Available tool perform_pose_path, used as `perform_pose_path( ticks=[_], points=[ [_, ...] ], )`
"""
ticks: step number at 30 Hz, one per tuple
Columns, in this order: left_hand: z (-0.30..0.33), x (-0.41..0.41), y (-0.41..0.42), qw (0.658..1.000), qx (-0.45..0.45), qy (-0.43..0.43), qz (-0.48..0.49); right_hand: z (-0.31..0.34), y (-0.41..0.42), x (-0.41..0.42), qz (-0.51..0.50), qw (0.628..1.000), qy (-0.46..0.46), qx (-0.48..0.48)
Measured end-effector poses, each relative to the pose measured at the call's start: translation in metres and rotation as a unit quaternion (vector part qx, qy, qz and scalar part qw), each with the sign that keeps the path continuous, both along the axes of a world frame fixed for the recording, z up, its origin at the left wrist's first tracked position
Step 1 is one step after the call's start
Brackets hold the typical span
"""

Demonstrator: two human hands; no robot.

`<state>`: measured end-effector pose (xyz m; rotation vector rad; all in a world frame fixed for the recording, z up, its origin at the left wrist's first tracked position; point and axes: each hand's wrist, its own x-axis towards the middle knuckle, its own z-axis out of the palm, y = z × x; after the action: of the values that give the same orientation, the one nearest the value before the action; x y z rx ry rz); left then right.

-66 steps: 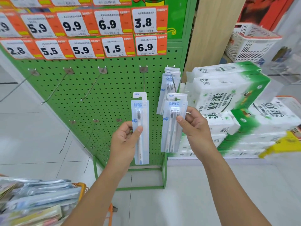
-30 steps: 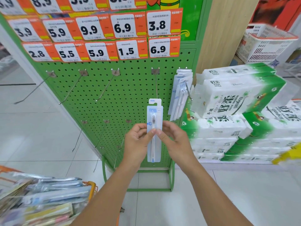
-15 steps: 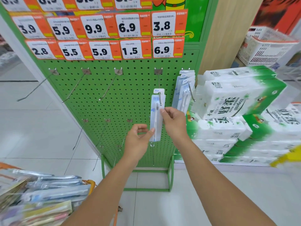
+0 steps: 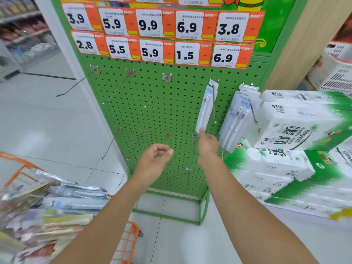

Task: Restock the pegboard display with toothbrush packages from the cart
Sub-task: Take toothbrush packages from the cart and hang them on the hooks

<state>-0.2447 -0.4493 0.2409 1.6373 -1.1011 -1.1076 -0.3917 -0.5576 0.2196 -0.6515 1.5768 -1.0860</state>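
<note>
Toothbrush packages (image 4: 62, 195) lie heaped in an orange cart (image 4: 124, 242) at the lower left, nearest the viewer, blurred. Two bare forearms reach forward from the bottom edge. The left hand (image 4: 152, 161) hangs in the air in front of the green pegboard (image 4: 152, 115), fingers loosely curled and holding nothing. The right hand (image 4: 206, 142) stretches further forward, its fingertips touching the bottom edge of a single toothbrush package (image 4: 205, 109) that hangs on a metal hook (image 4: 213, 103) in the top row. Just right of it, a bunch of hanging packages (image 4: 238, 119) fills the neighbouring hook. Orange price tags (image 4: 163, 35) line the top of the board. Stacked tissue packs (image 4: 297, 130) stand at the right.
</note>
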Motion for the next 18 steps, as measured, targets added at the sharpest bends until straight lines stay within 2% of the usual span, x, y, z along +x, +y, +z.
perform_pose_path(
  ticks=[3,5,9,12,14,16,18],
  points=[
    [-0.032,0.028,0.029,0.999,0.038,0.007,0.018,-0.047,0.062,0.024,0.04,0.998,0.023,0.036],
    [-0.054,0.061,0.052,0.997,0.063,0.003,0.055,-0.061,0.091,0.042,0.083,0.994,0.075,-0.002],
    [-0.083,0.142,0.095,0.982,0.069,0.017,0.176,-0.041,0.111,0.09,0.112,0.983,0.127,-0.068],
    [-0.094,0.197,0.12,0.971,0.066,0.02,0.228,-0.039,0.125,0.147,0.256,0.958,0.102,-0.076],
    [-0.101,0.224,0.135,0.967,0.064,0.011,0.247,-0.053,0.14,0.196,0.411,0.903,0.112,-0.063],
    [-0.112,0.246,0.151,0.952,0.059,-0.014,0.3,-0.079,0.154,0.243,0.556,0.812,0.16,-0.069],
    [-0.123,0.268,0.17,0.926,0.072,-0.054,0.366,-0.109,0.163,0.283,0.627,0.733,0.241,-0.105]
  ],
)
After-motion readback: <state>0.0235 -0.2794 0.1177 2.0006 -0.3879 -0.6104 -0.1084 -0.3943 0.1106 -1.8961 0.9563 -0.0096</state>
